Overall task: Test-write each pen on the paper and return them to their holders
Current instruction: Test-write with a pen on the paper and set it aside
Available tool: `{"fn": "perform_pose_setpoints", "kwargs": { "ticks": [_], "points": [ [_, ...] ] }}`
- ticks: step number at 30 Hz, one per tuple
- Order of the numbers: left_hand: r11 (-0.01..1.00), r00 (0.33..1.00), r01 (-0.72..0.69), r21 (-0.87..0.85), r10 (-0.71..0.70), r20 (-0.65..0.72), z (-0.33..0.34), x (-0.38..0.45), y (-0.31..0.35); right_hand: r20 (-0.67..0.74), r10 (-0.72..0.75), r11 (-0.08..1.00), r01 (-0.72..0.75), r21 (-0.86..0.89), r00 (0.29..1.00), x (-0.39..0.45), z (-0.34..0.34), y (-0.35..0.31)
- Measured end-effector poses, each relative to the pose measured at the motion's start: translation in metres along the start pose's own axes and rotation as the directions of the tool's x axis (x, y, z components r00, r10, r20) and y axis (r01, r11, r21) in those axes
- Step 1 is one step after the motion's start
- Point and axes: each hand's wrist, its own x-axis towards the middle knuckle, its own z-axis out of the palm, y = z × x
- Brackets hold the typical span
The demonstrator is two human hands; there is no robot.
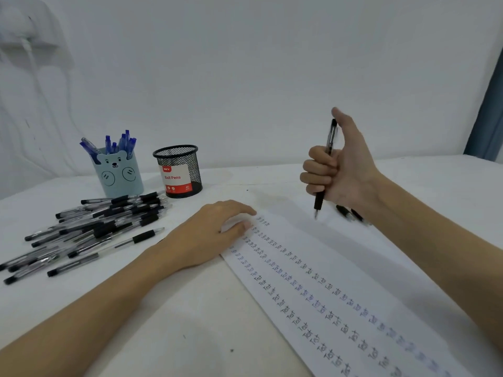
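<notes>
My right hand [340,170] is fisted around a black pen [325,170], held upright with its tip down, a little above the far end of the paper [353,268]; my thumb sits on the pen's top. My left hand [209,238] lies flat on the paper's far left corner, holding nothing. Rows of small written marks run along the paper. A pile of black pens [89,229] lies on the table at the left. Behind it stand a light blue bear holder [119,175] with several blue pens and a black mesh holder [178,171] with a "Ball Pens" label.
Two or so more black pens [349,213] lie on the table just behind my right wrist. The white table [190,322] meets a white wall at the back. A blue curtain [487,112] hangs at the far right.
</notes>
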Motion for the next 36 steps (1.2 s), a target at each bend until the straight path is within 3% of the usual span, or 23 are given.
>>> {"fn": "perform_pose_setpoints", "kwargs": {
  "ticks": [7, 10, 15, 20, 26, 31, 36],
  "points": [
    [0.999, 0.999, 0.044, -0.027, -0.043, 0.027, 0.0, 0.0, -0.001, -0.012, -0.053, 0.991, 0.054, 0.122, 0.999, 0.005, 0.003, 0.011],
    [0.998, 0.997, 0.059, -0.022, -0.058, 0.049, -0.002, 0.0, -0.002, -0.076, -0.091, 0.996, 0.089, -0.023, 0.993, 0.009, 0.005, 0.015],
    [0.996, 0.991, 0.057, 0.071, -0.066, 0.119, -0.002, 0.001, -0.005, -0.033, -0.048, 0.964, 0.038, -0.263, 0.998, 0.016, 0.005, 0.016],
    [0.996, 0.989, 0.059, 0.069, -0.068, 0.129, -0.001, 0.001, -0.005, -0.029, -0.149, 0.811, 0.105, -0.576, 0.988, 0.022, 0.014, 0.033],
    [0.997, 0.991, 0.058, 0.042, -0.062, 0.121, 0.0, 0.003, -0.006, -0.124, -0.342, 0.738, 0.185, -0.649, 0.932, 0.035, 0.03, 0.047],
    [0.995, 0.993, 0.03, 0.093, -0.041, 0.115, 0.001, 0.004, -0.008, 0.035, -0.257, 0.716, 0.214, -0.664, 0.966, 0.037, 0.033, 0.065],
    [0.991, 0.994, 0.036, 0.128, -0.049, 0.099, 0.005, 0.007, -0.01, 0.035, -0.329, 0.666, 0.258, -0.7, 0.944, 0.042, 0.034, 0.068]
  ]
}}
